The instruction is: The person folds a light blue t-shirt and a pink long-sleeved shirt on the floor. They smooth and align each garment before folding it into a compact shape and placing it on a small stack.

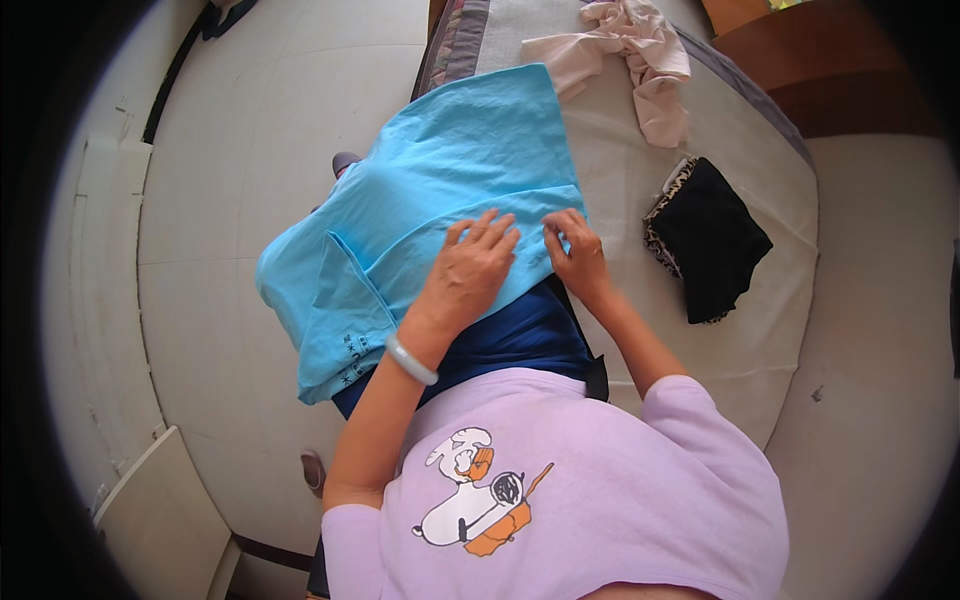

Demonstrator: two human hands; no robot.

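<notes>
A light blue cloth garment (465, 150) lies spread across my lap and over the bed's edge, its near part folded over. Dark printed characters mark its lower left corner. My left hand (472, 266) rests palm down on the folded part, fingers slightly apart, with a pale bangle (410, 360) on the wrist. At the garment's right edge, my right hand (579, 251) has its fingers curled and the thumb close to the index finger. Whether cloth is pinched between them is not clear. Dark blue clothing (517, 337) shows on my lap under the garment.
On the bed's pale cover (615, 187), a folded black garment (709, 240) lies at right over leopard-print cloth (660, 247). A crumpled pale pink garment (637, 60) is farther back. Tiled floor (217, 202) extends left, with a shoe (313, 472) beside me and a pale board (165, 510) at lower left.
</notes>
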